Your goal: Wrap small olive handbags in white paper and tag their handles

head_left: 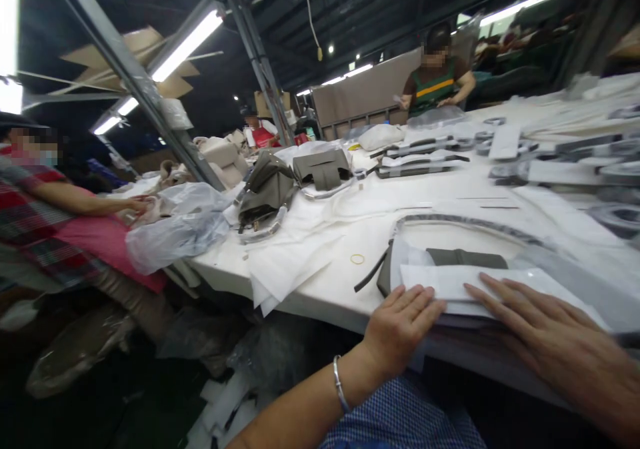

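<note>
An olive-grey handbag (384, 277) lies at the table's near edge, partly covered by white wrapping sheets. Its long handle (465, 221) is wrapped in film and arcs away from me. A folded white sheet (443, 281) lies across the bag. My left hand (397, 329) rests at the sheet's near left corner, fingers stretched out and close together. My right hand (547, 326) lies flat over the sheet's right part with its fingers spread. The underside of both hands is hidden. A grey strap (371, 272) sticks out at the bag's left.
Two more olive-grey bags, one slumped (267, 186) and one behind (323, 169), stand farther left on the white table (320, 282). Loose white sheets (295, 266) overhang its edge. Wrapped handles (420, 148) lie at the back. Co-workers stand left (75, 216) and across (435, 82).
</note>
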{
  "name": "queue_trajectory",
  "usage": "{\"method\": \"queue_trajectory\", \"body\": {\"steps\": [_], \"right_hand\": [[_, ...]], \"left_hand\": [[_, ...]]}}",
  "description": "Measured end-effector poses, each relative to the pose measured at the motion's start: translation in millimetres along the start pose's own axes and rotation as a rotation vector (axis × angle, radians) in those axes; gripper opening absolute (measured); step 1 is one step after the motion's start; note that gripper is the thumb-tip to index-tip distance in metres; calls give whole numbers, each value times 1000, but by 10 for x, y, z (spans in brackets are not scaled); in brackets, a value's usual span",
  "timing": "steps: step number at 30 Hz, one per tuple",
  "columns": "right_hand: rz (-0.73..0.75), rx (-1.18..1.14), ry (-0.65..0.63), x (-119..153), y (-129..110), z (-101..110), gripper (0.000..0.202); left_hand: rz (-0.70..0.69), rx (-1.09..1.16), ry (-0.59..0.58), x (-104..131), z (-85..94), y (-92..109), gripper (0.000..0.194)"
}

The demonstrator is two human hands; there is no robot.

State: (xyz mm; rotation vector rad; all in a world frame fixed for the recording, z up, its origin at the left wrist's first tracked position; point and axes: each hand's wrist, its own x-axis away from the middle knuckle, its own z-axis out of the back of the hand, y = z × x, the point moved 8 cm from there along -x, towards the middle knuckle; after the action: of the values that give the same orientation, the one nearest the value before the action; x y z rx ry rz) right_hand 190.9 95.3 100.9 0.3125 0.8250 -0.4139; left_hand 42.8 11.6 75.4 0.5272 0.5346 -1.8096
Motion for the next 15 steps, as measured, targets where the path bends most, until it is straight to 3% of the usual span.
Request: {"method": "queue_trajectory", "body": {"steps": [3, 7, 12, 15], "right_hand": [[81, 115, -187, 124, -32, -180, 50], [15, 156, -277, 189, 26, -247, 51], [-59, 109, -213, 191, -88, -118, 48], [38, -30, -100, 332, -453, -5, 45]], "left_hand": [[28, 33, 29, -12, -23, 54, 42], [6, 56, 50, -16, -45, 107, 43], [-56, 104, 52, -11, -18, 13, 41], [-80, 181, -8, -37, -24, -72, 41]]}}
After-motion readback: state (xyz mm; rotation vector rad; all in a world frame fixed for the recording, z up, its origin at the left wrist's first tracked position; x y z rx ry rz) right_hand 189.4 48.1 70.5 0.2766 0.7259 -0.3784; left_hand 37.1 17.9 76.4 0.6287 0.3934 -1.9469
